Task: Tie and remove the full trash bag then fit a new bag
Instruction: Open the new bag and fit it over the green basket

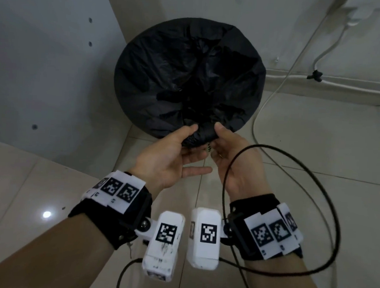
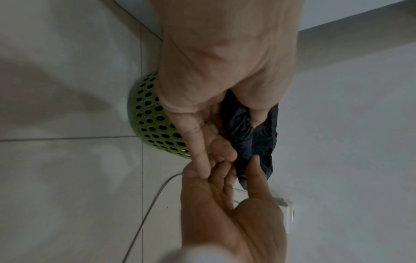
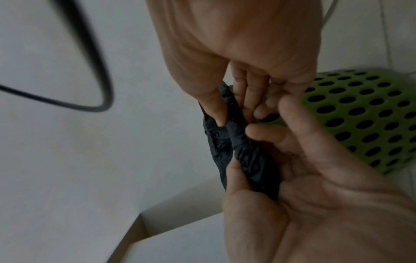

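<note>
From the head view, the black trash bag (image 1: 189, 77) covers the whole top of the bin, so the bin itself does not show there, apart from a tiny bit of green between the hands. The two wrist views look from lower down and show the green bin (image 2: 153, 121) with many round holes in its side.

The left hand (image 1: 172, 158) and the right hand (image 1: 234, 160) are both at the near edge of the bag, palms up. Each thumb presses on top of a bunched bit of the black plastic, and the fingers curl under it. So the grip of each hand is narrow and is pinching the bag. In the right wrist view, the plastic is a crumpled strip running between the two hands. In the left wrist view, the fingertips of the two hands touch each other below the plastic.

There is one bag and one bin. There are two hands, and each wrist has a black strap and a white box with black-and-white square marks. One thin black cable (image 1: 294, 163) loops by the right wrist. Two white cords (image 1: 284, 82) hang down the wall on the right.

The bin stands on a floor (image 1: 313, 218) of shiny pale tiles, in a corner. A white panel (image 1: 44, 68) with small holes is on the left. A plain pale wall is behind.
</note>
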Demonstrator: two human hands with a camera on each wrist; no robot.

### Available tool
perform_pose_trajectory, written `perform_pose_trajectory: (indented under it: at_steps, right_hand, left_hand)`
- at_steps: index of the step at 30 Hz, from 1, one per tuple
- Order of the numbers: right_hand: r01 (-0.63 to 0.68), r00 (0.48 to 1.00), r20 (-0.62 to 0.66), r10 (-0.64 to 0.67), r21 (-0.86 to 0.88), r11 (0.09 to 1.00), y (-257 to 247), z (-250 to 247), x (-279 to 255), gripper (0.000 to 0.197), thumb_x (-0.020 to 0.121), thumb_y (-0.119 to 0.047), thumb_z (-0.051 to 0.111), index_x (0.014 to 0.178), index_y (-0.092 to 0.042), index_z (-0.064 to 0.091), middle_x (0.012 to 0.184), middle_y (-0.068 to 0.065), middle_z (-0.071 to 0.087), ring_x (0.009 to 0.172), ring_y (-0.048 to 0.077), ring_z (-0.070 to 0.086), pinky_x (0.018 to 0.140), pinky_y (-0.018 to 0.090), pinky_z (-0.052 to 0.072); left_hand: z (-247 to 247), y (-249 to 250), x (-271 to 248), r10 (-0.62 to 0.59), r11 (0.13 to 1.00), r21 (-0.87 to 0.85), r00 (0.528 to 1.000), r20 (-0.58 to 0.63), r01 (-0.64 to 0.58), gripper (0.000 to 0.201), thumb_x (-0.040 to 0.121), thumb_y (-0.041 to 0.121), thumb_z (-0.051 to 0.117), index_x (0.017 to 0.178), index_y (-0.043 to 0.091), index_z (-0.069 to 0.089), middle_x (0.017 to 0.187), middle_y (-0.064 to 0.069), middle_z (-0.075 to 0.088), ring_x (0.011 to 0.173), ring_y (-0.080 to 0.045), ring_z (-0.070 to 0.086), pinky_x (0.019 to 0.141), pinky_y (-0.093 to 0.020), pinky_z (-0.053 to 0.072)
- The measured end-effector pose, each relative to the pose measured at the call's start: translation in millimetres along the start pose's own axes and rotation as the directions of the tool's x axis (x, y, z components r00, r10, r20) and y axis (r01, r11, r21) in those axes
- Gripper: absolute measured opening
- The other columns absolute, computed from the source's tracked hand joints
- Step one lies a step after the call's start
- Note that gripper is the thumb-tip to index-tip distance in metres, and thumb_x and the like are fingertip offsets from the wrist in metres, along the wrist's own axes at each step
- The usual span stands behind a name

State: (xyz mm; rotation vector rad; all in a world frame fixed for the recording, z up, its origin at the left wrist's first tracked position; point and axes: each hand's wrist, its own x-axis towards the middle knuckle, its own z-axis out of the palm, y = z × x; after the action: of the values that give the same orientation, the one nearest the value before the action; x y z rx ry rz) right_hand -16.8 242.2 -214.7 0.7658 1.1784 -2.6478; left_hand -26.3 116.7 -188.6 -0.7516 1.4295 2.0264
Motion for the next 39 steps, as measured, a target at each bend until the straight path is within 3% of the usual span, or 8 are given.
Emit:
perform_pose_trajectory:
  at_steps: [4,8,13,19,26,31,35,39]
  right_hand:
    - [-0.001,0.999,0.039,-0.005,0.145,0.989,3,5,2,0.037,0.094,-0.007,0.059,0.13,0.005,0.056,0.108,0.013,0.066,0.086,0.019,0.062,0.08,0.025,0.051]
    - [-0.034,0.996,0.085,0.034,-0.009,0.999,6,5,5,0.022,0.094,-0.02,0.064,0.113,-0.012,0.057,0.085,0.004,0.065,0.066,0.011,0.06,0.074,0.029,0.051]
    - [-0.029,0.994,0.103,0.024,0.047,0.998,-11,5,12,0.012,0.092,-0.018,0.067,0.097,-0.007,0.067,0.101,0.014,0.073,0.091,0.026,0.07,0.085,0.037,0.059]
    - [-0.072,0.991,0.123,0.06,0.088,0.994,-10,21,15,0.045,0.095,-0.009,0.06,0.138,-0.001,0.052,0.132,0.02,0.063,0.106,0.028,0.07,0.08,0.033,0.059]
    - [-0.102,0.985,0.134,0.109,-0.063,0.993,-1,14,11,0.046,0.094,-0.024,0.065,0.133,-0.002,0.055,0.12,0.02,0.069,0.094,0.027,0.07,0.085,0.04,0.06]
    - [-0.062,0.996,0.073,0.06,0.025,0.998,-14,2,15,0.028,0.093,-0.035,0.065,0.104,-0.01,0.066,0.1,0.007,0.071,0.095,0.023,0.068,0.09,0.041,0.058]
    - [-0.116,0.992,0.049,0.118,-0.05,0.992,-21,17,19,0.044,0.091,-0.041,0.065,0.126,-0.014,0.063,0.12,0.005,0.069,0.113,0.023,0.065,0.098,0.044,0.053]
    - [-0.121,0.993,0.02,0.119,0.107,0.987,-25,25,23,0.023,0.094,-0.023,0.065,0.111,-0.009,0.067,0.092,0.006,0.076,0.099,0.024,0.068,0.099,0.046,0.052]
  left_hand:
    - [-1,-3,1,0.062,0.996,-0.058,0.998,0.022,-0.061,0.022,0.088,0.037,0.071,0.096,0.016,0.074,0.072,-0.003,0.072,0.06,-0.011,0.068,0.074,-0.043,0.062]
    - [-6,-4,3,0.121,0.99,-0.07,0.992,-0.027,-0.123,0.026,0.086,0.042,0.071,0.098,0.019,0.073,0.07,0.0,0.07,0.063,-0.01,0.064,0.078,-0.04,0.062]
    - [-20,4,7,0.144,0.989,-0.03,0.985,-0.097,-0.147,0.025,0.084,0.039,0.075,0.1,0.02,0.072,0.068,0.001,0.065,0.064,-0.012,0.062,0.065,-0.038,0.061]
    - [-31,13,14,0.12,0.993,0.015,0.989,-0.081,-0.119,0.034,0.08,0.037,0.079,0.107,0.017,0.072,0.067,0.0,0.063,0.061,-0.014,0.064,0.065,-0.041,0.061]
    - [-51,25,20,0.203,0.977,0.098,0.964,-0.173,-0.188,0.029,0.087,0.046,0.068,0.101,0.021,0.072,0.06,0.003,0.062,0.062,-0.015,0.064,0.063,-0.04,0.06]
    - [-69,37,15,0.249,0.968,0.094,0.947,-0.201,-0.235,0.045,0.085,0.057,0.066,0.112,0.021,0.071,0.087,-0.001,0.077,0.08,-0.018,0.073,0.065,-0.04,0.061]
    - [-64,33,15,0.28,0.96,0.061,0.938,-0.206,-0.273,0.046,0.088,0.035,0.072,0.126,0.01,0.063,0.106,-0.015,0.076,0.092,-0.028,0.076,0.068,-0.042,0.062]
    - [-60,37,19,0.266,0.963,0.003,0.943,-0.2,-0.271,0.04,0.094,0.019,0.065,0.129,0.001,0.057,0.102,-0.021,0.076,0.09,-0.034,0.076,0.066,-0.039,0.062]
